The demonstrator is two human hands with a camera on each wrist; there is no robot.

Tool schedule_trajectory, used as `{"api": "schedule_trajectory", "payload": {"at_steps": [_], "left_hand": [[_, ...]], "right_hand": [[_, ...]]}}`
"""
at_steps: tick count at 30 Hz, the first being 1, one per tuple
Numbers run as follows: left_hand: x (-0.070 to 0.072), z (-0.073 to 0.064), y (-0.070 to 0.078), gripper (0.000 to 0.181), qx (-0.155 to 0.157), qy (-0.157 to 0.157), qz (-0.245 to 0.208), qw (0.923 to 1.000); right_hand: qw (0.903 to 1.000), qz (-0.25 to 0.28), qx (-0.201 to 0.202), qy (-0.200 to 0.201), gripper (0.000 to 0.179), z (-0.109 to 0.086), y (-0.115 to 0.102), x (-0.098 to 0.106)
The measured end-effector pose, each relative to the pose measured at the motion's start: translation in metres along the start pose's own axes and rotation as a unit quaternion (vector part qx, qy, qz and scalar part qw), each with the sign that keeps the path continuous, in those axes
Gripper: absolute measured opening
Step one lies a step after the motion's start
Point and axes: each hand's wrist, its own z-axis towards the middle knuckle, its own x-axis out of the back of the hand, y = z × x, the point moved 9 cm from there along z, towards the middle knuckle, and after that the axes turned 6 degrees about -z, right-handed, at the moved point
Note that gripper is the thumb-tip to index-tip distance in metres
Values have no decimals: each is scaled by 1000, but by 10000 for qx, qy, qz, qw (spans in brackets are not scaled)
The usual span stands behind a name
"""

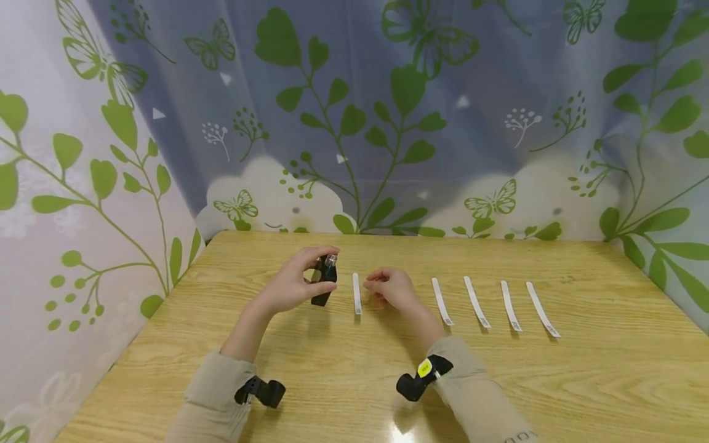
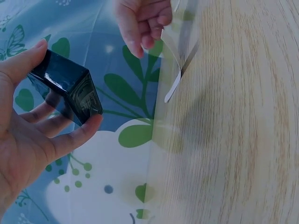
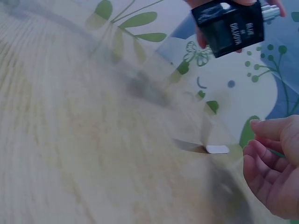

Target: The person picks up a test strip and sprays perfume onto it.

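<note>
Bottle gripped by left hand; strip between hands

Right hand loosely curled, nothing visibly held; strip pickup seemingly in hand; pinch likely needed.

You get a bright, fairly even head view, with glare on the desk at the bottom edge and soft shadows beneath your hands. Your wrist views are bluer and hazier; the right one smears the desk's grain.
</note>
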Motion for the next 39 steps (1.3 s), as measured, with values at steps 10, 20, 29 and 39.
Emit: {"api": "schedule_trajectory", "payload": {"at_steps": [10,20,29,39], "left_hand": [[-2,2,0,61,-28,-66,2,10000],[-4,3,3,59,-218,-99,-61,9997],[-6,4,4,57,-270,-102,-93,9995],[-9,6,4,57,-292,-131,-27,9995]], "right_hand": [[9999,97,-37,-79,29,-3,-4,41],[9999,124,-5,-100,40,-6,1,81],[9999,60,-77,30,43,-11,15,112],[9997,-134,-178,-42,48,-18,34,127]]}}
